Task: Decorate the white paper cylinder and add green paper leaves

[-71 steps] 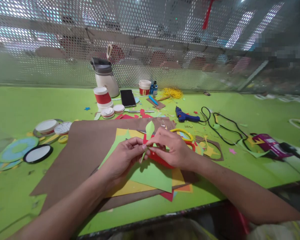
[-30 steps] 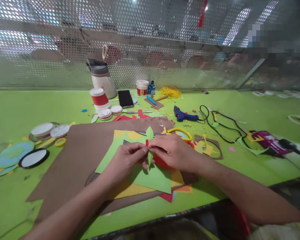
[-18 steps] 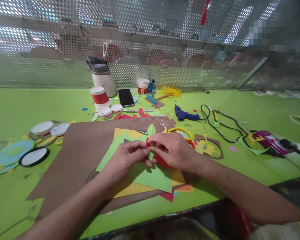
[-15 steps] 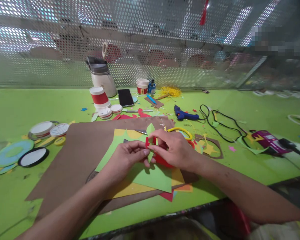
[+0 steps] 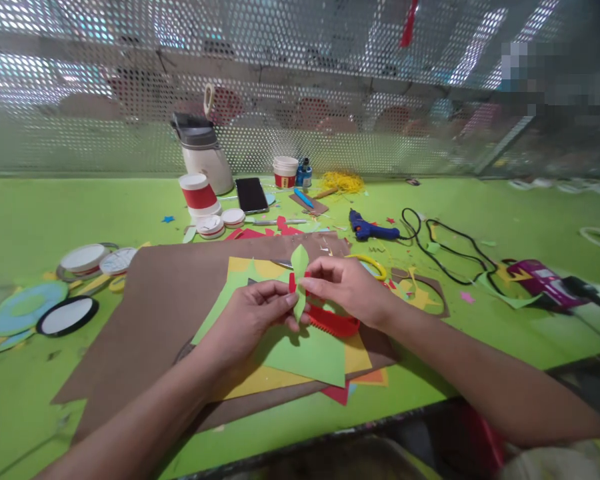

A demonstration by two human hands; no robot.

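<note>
Just above the paper pile, my left hand [image 5: 250, 312] pinches a pointed green paper leaf [image 5: 301, 257] near its lower end, with thumb and fingers closed. A small red piece [image 5: 293, 283] shows behind the leaf, partly hidden by it. My right hand [image 5: 353, 288] is closed at the leaf's right side, thumb and fingertips on its middle. Below the hands lie a green paper sheet [image 5: 305, 360] and yellow paper [image 5: 250, 383]. A red curved piece with a toothed edge [image 5: 336, 325] lies under my right hand, beside a yellow loop handle [image 5: 373, 262].
Brown card [image 5: 145, 320] spreads under the papers. A blue glue gun [image 5: 373, 228] with a black cord lies at right, near a purple box [image 5: 543, 283]. Behind are a phone [image 5: 251, 195], a white kettle [image 5: 207, 160] and a red-and-white tub [image 5: 200, 195]. Paper discs [image 5: 27, 303] lie at left.
My right hand has shifted slightly right and its fingers have spread from the leaf's lower part to its middle. More of the leaf and of the toothed red piece now shows.
</note>
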